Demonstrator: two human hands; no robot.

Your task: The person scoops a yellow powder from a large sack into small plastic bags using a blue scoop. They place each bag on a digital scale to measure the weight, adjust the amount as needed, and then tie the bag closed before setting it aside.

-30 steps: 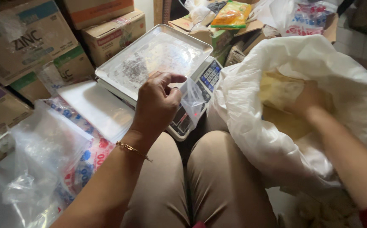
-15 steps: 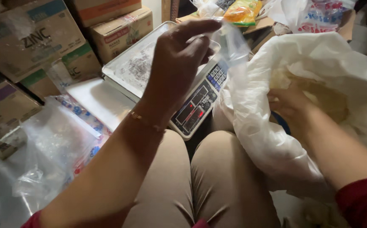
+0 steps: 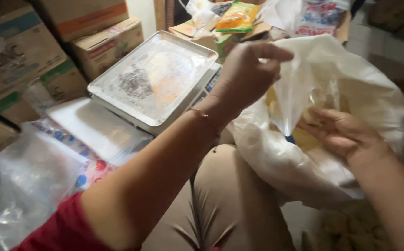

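Clear small plastic bag [image 3: 299, 97] pinched shut-fingered by the left hand [image 3: 248, 74] at centre frame; right hand [image 3: 339, 130], fingers loosely open, cups beneath inside the big white sack [image 3: 351, 83] — best keep the mouth wide.

You've got two hands in play, left hand [image 3: 246, 74] and right hand [image 3: 341, 132]. One small clear bag [image 3: 299, 100], one big white sack [image 3: 351, 93], one scale [image 3: 153, 79] at 11 o'clock, three cardboard boxes [image 3: 104, 44] at 10.

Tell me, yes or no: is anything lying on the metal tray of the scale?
No: the scale tray is bare apart from smudges, while the left hand holds a small clear bag up over the big white sack.
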